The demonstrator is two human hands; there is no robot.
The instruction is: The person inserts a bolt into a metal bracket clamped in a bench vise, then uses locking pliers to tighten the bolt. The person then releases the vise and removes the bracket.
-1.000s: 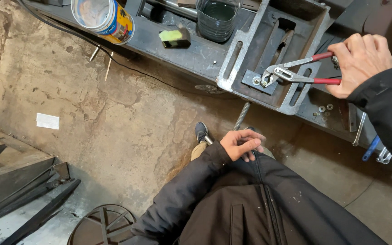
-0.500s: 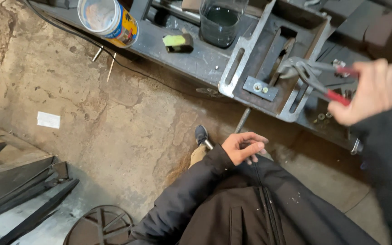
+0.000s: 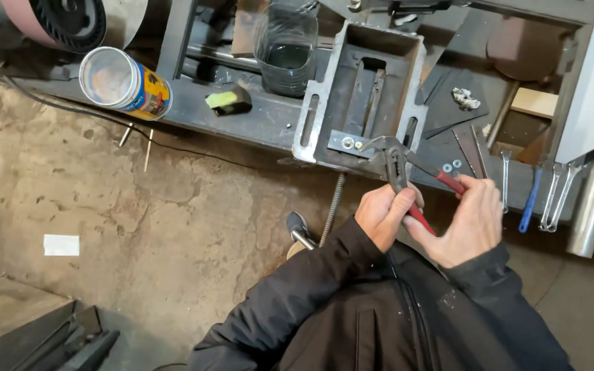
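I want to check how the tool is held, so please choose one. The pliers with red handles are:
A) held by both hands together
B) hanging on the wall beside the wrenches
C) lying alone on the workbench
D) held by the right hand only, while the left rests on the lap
A: the left hand and the right hand both close around the red-handled pliers, in front of the dark jacket.
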